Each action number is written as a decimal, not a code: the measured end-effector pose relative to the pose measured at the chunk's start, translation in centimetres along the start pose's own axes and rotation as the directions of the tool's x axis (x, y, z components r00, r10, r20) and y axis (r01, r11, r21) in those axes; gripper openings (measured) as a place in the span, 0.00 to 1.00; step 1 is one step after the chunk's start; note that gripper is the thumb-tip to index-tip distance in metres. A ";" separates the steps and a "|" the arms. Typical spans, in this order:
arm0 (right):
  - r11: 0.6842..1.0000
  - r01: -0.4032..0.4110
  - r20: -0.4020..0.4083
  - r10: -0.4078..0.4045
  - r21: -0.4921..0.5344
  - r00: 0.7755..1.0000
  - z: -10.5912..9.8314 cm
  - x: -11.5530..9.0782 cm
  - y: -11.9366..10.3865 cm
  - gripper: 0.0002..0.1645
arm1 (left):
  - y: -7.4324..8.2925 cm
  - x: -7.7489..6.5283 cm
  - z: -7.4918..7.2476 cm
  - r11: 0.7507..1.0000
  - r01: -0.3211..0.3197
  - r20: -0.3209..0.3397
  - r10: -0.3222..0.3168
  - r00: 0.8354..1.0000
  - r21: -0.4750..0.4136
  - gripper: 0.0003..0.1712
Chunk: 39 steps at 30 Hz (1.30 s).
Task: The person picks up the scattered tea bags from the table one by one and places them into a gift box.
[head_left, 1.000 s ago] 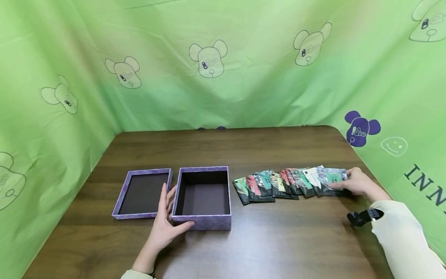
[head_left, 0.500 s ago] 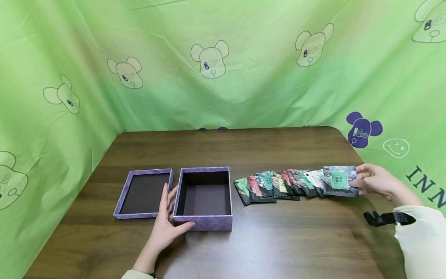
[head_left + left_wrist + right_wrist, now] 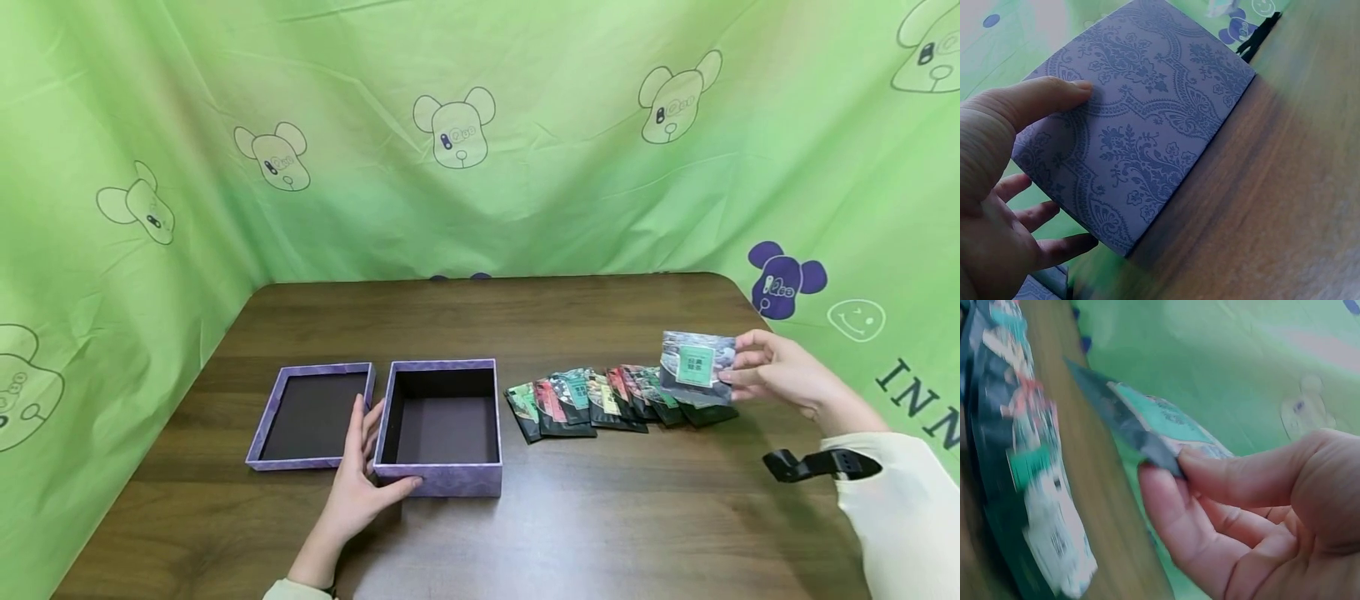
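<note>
My right hand (image 3: 780, 379) pinches the right edge of a flat sachet (image 3: 697, 367) with a green label, thumb in front and fingers behind, raised above the right end of a row of overlapping sachets (image 3: 558, 404). In the right wrist view, the held sachet (image 3: 1129, 419) is tilted and seen nearly edge-on. My left hand (image 3: 356, 492) rests at the front left corner of a purple open box (image 3: 450, 481). Its thumb lies on the patterned front face (image 3: 1141, 119), with the other fingers extended along the left side. The box's dark inside holds nothing.
A shallow purple lid (image 3: 258, 429) lies inside-up to the left of the box, close to my left fingers. Everything stands on a brown wooden table (image 3: 600, 533). A green printed cloth (image 3: 540, 200) hangs behind the table and at both sides.
My right hand gripped the rightmost sachet, drew it to the right and raised it, then brought it back left over the row. The left hand and box stay in place.
</note>
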State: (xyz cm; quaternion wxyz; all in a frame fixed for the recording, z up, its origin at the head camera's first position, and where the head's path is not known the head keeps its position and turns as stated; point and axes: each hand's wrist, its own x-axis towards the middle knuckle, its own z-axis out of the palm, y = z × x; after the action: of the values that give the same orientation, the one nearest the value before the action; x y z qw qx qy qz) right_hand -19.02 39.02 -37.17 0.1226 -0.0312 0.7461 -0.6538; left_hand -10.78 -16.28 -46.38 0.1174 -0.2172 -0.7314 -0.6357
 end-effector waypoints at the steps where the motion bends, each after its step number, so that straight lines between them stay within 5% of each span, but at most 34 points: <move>1: 0.999 0.005 0.013 -0.006 0.040 1.000 0.5 0.1 -0.2 0.20 | 0.0 0.0 0.0 1.000 -0.003 0.000 0.003 1.000 0.002 0.76; 10: 0.995 0.094 0.093 -0.090 -0.042 0.992 6.1 1.8 -2.5 0.21 | 0.0 0.0 0.1 1.000 -0.007 -0.006 0.007 1.000 0.030 0.76; 18: 0.992 0.130 0.167 -0.127 -0.004 0.978 10.9 3.0 -4.4 0.21 | -0.1 0.1 0.1 0.999 0.007 -0.011 -0.007 1.000 0.040 0.76; 28: 0.997 0.078 0.259 -0.077 0.006 0.963 16.9 4.4 -5.9 0.19 | -0.1 -0.1 0.1 0.999 -0.033 -0.007 0.033 0.999 0.028 0.75; 39: 0.997 -0.018 0.394 -0.012 0.073 0.919 22.8 5.8 -6.8 0.18 | 0.0 -0.1 0.1 1.000 -0.021 -0.011 0.021 1.000 0.024 0.75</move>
State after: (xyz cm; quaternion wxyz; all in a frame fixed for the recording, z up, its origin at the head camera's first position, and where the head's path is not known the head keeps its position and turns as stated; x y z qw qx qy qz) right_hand -20.34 14.80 -33.97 0.2724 -0.1564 0.6811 -0.6614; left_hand -10.67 -16.20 -46.41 0.1306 -0.2199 -0.7358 -0.6270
